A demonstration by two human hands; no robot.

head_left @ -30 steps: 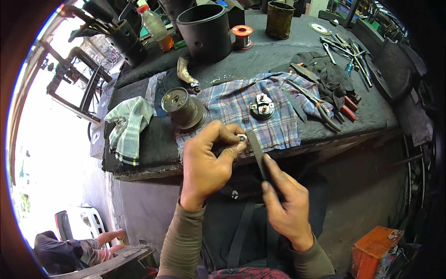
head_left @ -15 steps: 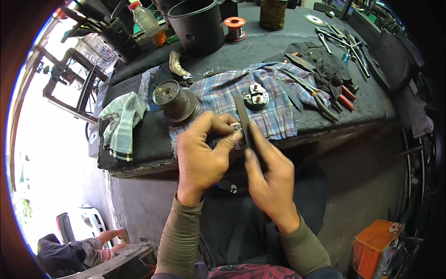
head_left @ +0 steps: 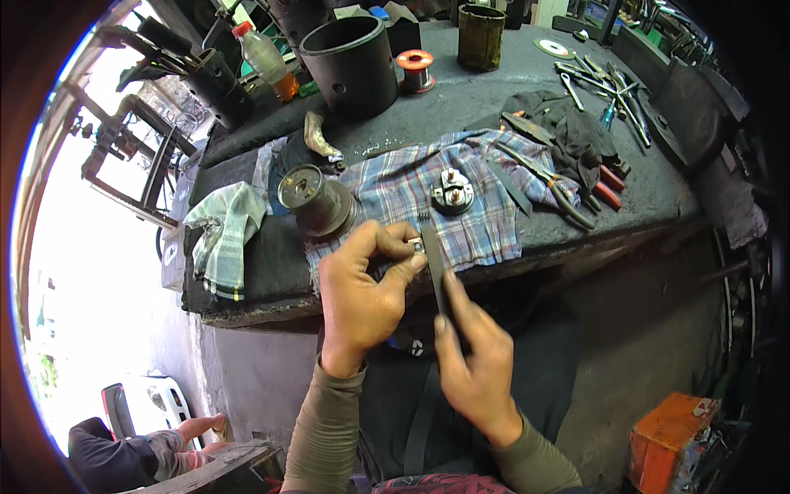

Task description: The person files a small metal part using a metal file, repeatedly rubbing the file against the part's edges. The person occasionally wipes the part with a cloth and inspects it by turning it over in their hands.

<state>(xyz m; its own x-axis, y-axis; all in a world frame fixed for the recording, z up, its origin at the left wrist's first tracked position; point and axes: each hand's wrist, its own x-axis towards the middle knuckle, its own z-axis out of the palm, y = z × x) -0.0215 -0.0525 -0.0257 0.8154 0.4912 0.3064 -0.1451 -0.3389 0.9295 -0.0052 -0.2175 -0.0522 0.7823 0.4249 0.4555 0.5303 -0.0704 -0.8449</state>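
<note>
My left hand (head_left: 362,288) pinches a small metal part (head_left: 418,245) between thumb and forefinger, just above the bench's near edge. My right hand (head_left: 481,354) grips a dark flat file (head_left: 437,267), its blade lying against or right beside that part; the exact contact is too small to make out. Beyond my hands, a black round cap with metal terminals (head_left: 453,196) rests on a plaid cloth (head_left: 395,177). Left of it, a flanged metal cylinder (head_left: 317,206) stands on the cloth's edge.
Pliers (head_left: 547,177) and a dark rag (head_left: 559,111) lie to the right, with wrenches (head_left: 572,90) behind. A solder spool (head_left: 416,74), black pot (head_left: 350,66), rusty can (head_left: 480,39) and bottle (head_left: 267,62) stand at the back. A person's legs (head_left: 193,432) show at lower left.
My right hand has drawn the file back toward me, so its tip now sits nearer the small part. My left hand keeps its pinch. The whole view has shifted slightly.
</note>
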